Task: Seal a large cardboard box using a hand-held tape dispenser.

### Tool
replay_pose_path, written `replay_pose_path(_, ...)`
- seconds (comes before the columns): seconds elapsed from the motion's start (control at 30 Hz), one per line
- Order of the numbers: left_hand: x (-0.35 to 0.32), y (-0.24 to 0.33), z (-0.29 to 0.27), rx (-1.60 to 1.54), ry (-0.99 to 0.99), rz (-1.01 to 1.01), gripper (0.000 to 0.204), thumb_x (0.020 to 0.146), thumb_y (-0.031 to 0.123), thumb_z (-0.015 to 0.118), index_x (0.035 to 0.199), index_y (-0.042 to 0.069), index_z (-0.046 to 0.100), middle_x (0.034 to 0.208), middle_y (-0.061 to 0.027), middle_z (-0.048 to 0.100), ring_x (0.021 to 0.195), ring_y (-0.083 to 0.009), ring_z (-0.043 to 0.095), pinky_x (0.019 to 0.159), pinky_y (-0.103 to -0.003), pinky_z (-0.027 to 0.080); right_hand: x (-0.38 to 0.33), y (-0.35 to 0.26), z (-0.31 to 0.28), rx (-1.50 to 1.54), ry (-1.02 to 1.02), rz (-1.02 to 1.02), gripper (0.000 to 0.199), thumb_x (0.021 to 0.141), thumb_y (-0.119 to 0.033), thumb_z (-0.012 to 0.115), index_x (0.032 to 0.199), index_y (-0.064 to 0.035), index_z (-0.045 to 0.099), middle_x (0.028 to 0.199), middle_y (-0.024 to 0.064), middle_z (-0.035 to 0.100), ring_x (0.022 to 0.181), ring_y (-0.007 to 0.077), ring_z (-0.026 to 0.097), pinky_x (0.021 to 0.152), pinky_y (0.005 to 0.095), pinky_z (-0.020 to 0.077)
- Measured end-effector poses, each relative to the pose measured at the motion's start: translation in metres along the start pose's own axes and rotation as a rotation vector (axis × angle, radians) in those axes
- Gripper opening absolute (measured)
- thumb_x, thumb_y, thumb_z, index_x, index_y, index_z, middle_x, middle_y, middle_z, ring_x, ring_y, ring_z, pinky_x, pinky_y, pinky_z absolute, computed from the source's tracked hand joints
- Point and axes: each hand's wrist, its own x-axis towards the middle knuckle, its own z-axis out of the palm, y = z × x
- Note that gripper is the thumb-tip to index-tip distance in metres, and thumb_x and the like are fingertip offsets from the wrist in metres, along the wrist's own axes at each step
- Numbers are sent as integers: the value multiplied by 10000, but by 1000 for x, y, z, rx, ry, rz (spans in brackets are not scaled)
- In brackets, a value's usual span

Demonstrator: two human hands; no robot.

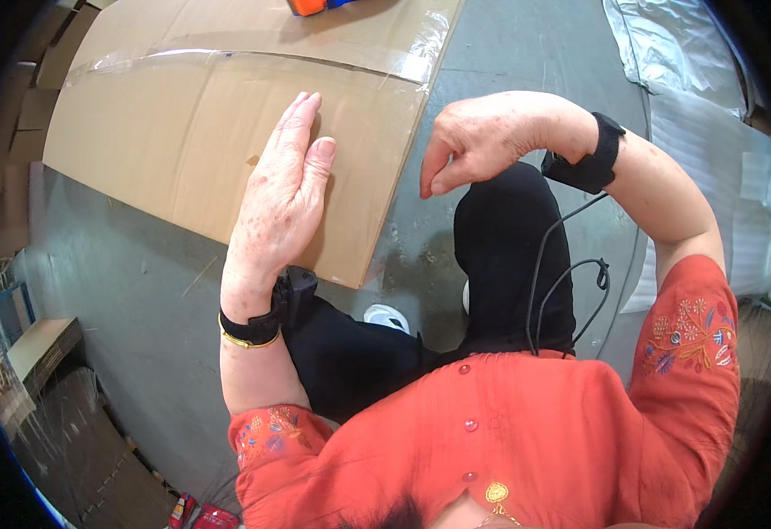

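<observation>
My left hand (281,198) is raised with flat, straight fingers held together, above the near edge of a flattened cardboard box (182,132) lying on the grey floor; it holds nothing. To the right, my right hand (478,141) hangs with wrist bent and fingers loosely curled downward, empty, just past the cardboard's right edge. Both wrists carry black bands, and a gold bangle sits on the left wrist. Clear tape (253,60) runs across the cardboard's seam. An orange and blue tool (315,5) lies on the cardboard's far edge, mostly cut off.
My knees in black trousers (509,256) are below the hands, with a black cable (548,282) hanging over them. Silvery wrap sheets (676,44) lie at the right. Stacked cardboard (41,348) and small boxes sit at the left.
</observation>
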Motion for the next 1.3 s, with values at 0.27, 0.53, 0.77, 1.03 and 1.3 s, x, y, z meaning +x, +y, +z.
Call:
replay_pose_path(0.27,0,-4,3,-31,18,25,512,1094,309,484,1497,-5,463,1560,-239,455,1449,-376,441,1182,-419,373,17,-2,12,390,-11,-241,335,953,-320,680,1166,-77,767,1015,126,777,989,220,718,924,353,541)
replay_pose_path(0.53,6,-7,2,-30,13,37,518,1088,311,488,1489,-16,469,1544,-245,472,1450,-365,444,1186,-408,367,10,-4,20,-10,-29,-21,313,995,-246,623,1248,-98,736,1149,128,759,1051,293,712,927,387,546)
replay_pose_path(0.77,2,-14,8,-38,73,55,516,1098,350,501,1502,29,485,1494,-204,543,1388,-318,521,1148,-386,410,18,-42,38,226,-102,-391,287,984,-187,637,1213,-45,735,1098,143,764,1013,263,718,909,357,545)
replay_pose_path(1.03,6,-17,11,-13,77,85,514,1096,344,501,1497,22,486,1497,-211,537,1391,-322,518,1149,-392,410,30,-37,35,237,-101,-367,308,956,-178,639,1232,-92,744,1097,133,771,998,268,725,918,362,545)
replay_pose_path(1.3,20,-29,21,-2,94,127,510,1090,330,521,1497,26,487,1479,-210,554,1361,-316,549,1135,-390,426,39,3,48,-185,-128,-124,275,962,-185,654,1160,-20,751,1129,159,755,1040,326,710,899,388,554)
